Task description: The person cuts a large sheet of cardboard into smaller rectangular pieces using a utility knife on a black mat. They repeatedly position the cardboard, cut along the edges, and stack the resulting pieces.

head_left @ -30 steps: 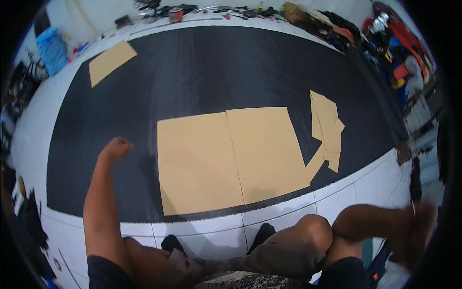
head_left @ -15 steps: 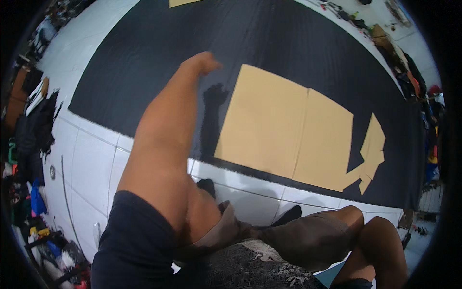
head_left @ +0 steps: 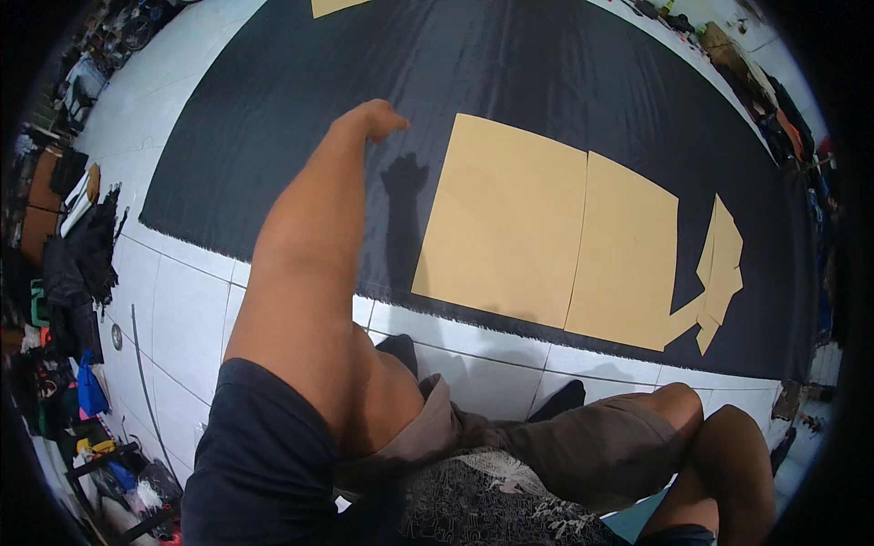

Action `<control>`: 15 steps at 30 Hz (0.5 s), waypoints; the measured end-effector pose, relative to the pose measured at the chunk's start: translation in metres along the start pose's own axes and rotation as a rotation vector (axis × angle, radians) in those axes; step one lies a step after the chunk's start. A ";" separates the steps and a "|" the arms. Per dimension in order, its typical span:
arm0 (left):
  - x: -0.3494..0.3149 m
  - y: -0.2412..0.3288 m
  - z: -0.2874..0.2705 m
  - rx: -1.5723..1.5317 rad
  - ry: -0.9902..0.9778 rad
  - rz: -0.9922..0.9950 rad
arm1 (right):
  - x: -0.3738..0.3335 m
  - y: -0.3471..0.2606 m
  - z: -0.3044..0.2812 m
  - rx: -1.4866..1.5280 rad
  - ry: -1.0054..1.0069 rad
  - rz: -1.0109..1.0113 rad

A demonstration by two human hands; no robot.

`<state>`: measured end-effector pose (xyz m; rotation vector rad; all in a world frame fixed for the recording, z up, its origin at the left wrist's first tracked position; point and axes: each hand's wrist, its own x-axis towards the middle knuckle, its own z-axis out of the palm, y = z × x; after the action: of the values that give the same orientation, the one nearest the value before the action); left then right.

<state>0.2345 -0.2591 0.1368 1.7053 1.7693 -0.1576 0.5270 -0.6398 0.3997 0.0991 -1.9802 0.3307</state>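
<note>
My left hand (head_left: pixel 384 120) reaches out over a wide sheet of black fabric (head_left: pixel 300 164). Its shadow falls on the cloth beside it, apart from the hand. The fingers are bent with a gap between them, and I see nothing held. Just to the right of that hand lies a large tan paper or card panel (head_left: pixel 501 218), flat on the fabric. A second tan panel (head_left: pixel 624 250) adjoins its right side along a thin seam. Farther right are smaller, angular tan pieces (head_left: pixel 722 264). My right arm is bent at the lower right; its hand is out of view.
Another tan piece (head_left: pixel 337 5) shows at the far edge. White floor tiles (head_left: pixel 182 282) border the fabric. Black cloth (head_left: pixel 73 282), a blue bag (head_left: pixel 91 391) and assorted clutter line the left. More items (head_left: pixel 765 100) stand along the right. My bent legs are close to the near edge.
The view has shifted slightly, so the panels appear a little farther right and higher. My left hand stays over the fabric left of the panel, its fingers angled slightly differently.
</note>
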 end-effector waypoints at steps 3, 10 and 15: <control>-0.001 0.009 0.011 -0.035 0.068 0.006 | -0.007 0.000 -0.005 -0.018 0.021 0.008; 0.000 0.019 0.013 0.011 -0.002 0.046 | -0.014 -0.002 -0.012 -0.055 0.024 0.025; -0.004 0.026 0.014 -0.069 -0.004 0.046 | -0.022 0.002 -0.021 -0.070 0.056 0.027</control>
<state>0.2630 -0.2657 0.1370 1.6935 1.7117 -0.0792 0.5543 -0.6343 0.3878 0.0181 -1.9373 0.2779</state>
